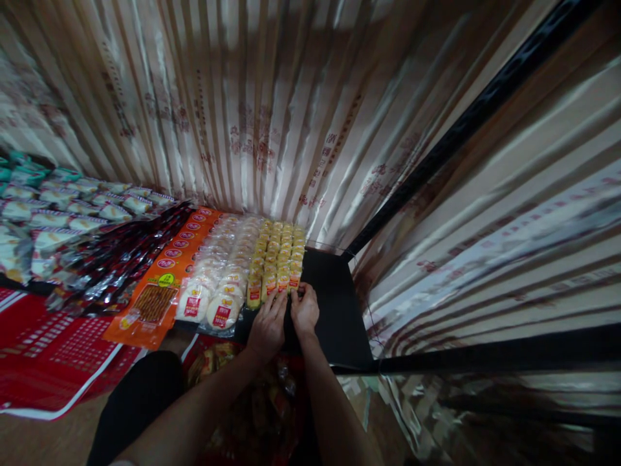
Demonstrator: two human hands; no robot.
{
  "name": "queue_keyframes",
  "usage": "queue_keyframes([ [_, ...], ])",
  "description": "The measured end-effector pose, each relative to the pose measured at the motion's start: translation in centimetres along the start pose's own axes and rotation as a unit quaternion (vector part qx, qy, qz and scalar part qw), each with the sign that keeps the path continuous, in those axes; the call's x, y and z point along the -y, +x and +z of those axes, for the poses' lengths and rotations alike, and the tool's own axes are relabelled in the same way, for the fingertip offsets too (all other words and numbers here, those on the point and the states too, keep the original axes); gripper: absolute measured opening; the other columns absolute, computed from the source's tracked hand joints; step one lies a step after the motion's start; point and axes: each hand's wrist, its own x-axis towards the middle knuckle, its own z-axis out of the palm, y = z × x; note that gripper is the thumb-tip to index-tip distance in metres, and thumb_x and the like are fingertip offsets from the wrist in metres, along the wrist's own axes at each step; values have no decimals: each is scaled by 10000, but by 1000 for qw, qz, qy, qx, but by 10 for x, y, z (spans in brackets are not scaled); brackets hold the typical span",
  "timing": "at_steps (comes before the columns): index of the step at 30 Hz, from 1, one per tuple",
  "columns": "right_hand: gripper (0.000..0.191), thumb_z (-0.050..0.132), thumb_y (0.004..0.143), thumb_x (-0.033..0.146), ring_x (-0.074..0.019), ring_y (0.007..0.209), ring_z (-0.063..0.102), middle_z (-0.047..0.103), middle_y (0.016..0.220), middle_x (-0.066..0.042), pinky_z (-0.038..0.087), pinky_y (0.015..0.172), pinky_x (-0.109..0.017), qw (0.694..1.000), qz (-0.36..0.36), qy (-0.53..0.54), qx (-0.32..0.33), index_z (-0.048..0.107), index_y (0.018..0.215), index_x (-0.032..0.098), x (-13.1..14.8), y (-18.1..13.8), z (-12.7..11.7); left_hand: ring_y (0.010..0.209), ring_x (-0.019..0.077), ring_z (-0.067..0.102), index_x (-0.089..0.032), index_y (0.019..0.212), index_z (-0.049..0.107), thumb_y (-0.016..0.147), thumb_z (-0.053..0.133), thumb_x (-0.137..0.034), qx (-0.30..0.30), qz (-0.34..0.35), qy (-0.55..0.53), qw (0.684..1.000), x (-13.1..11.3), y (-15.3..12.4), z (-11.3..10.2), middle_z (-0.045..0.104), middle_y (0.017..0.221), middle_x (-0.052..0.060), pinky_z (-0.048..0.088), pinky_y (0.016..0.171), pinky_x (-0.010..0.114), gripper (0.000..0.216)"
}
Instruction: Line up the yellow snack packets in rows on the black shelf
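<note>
Small yellow snack packs (275,255) with red labels stand in tight rows on a black shelf (334,310). My left hand (268,325) reaches to the front of these rows, its fingers stretched out against the lower edges of the middle packs. Beside it, my right hand (305,310) has its fingers bent in, with thumb and fingertips at the bottom of the rightmost front yellow snack pack (294,275). Just left of the rows lie round white crackers (226,307) in clear wrappers, also with red labels.
Further left are orange stick-snack packets (145,310), dark red packets (126,259) and white packets (72,220). A red crate (53,356) sits at lower left. More wrapped snacks (266,408) lie below my forearms. Pleated printed sheeting (272,129) and a black post (436,155) bound the shelf.
</note>
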Motion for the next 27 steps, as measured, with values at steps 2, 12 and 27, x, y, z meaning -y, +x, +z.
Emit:
queue_keyframes([
  [2,230,459,816,320,-145,694,575,611,944,-52,411,634,-255,1000,14,-7,5,554,978,188,3,1,-1,1350,288,266,-19,1280,462,814,353,-82,5,-2,-2,1000,0,0,0,464,1363,155,382,1055,464,483],
  [12,256,459,819,346,-160,786,586,619,984,-42,382,615,-250,999,33,-24,10,552,1012,206,5,2,1,1374,253,219,-26,1289,446,811,338,-70,5,-3,-10,1000,2,-1,3,449,1373,163,354,1078,461,492],
  [27,343,479,785,387,-131,661,560,572,1024,-112,457,676,-288,992,15,110,-54,543,1017,141,0,-8,-3,1334,261,307,-24,1198,533,802,353,-77,-6,-13,-18,1000,0,-1,-2,507,1317,166,378,1065,425,439],
])
